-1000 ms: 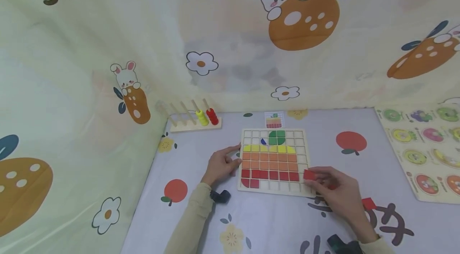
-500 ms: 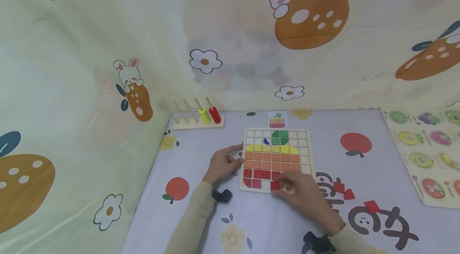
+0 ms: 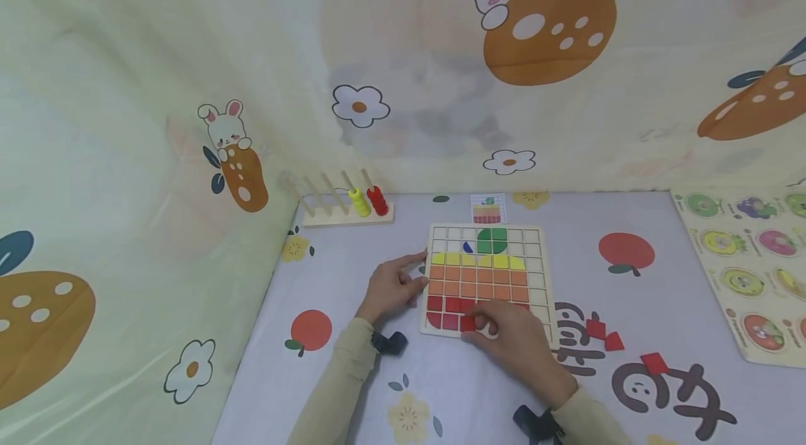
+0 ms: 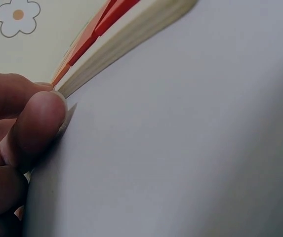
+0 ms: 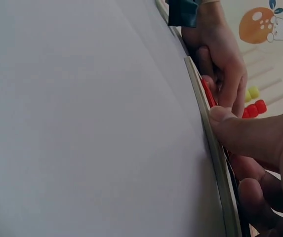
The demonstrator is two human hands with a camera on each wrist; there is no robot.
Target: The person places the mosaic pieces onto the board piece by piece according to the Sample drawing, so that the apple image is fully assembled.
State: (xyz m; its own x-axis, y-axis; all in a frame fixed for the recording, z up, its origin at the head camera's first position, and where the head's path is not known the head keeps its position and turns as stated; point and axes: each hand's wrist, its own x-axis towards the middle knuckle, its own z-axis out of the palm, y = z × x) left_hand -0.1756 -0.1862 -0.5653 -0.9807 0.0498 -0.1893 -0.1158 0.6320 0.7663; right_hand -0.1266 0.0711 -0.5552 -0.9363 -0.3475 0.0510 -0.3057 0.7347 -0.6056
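A square wooden grid board (image 3: 538, 270) lies on the table, bearing green, blue, yellow, orange and red tiles. My right hand (image 3: 513, 336) pinches a red square tile (image 3: 467, 323) at the bottom row, just right of the dark red pieces. In the right wrist view, the right thumb (image 5: 222, 116) rests by the board's near edge. At the board's left edge, my left hand (image 3: 390, 289) touches the rim with thumb and forefinger. The left thumb (image 4: 42, 113) meets the board's side (image 4: 131, 47) in the left wrist view. The right hand hides part of the lower rows.
Loose red tiles (image 3: 595, 328) lie right of the board, one farther off (image 3: 655, 363). A small picture card (image 3: 488, 208) lies behind it. A peg stand (image 3: 348, 217) with yellow and red beads is at the back left, and a fruit-printed sheet (image 3: 743, 277) at right.
My right hand has moved left from the board's right side to its bottom row, carrying the red tile. The left hand has stayed at the left edge.
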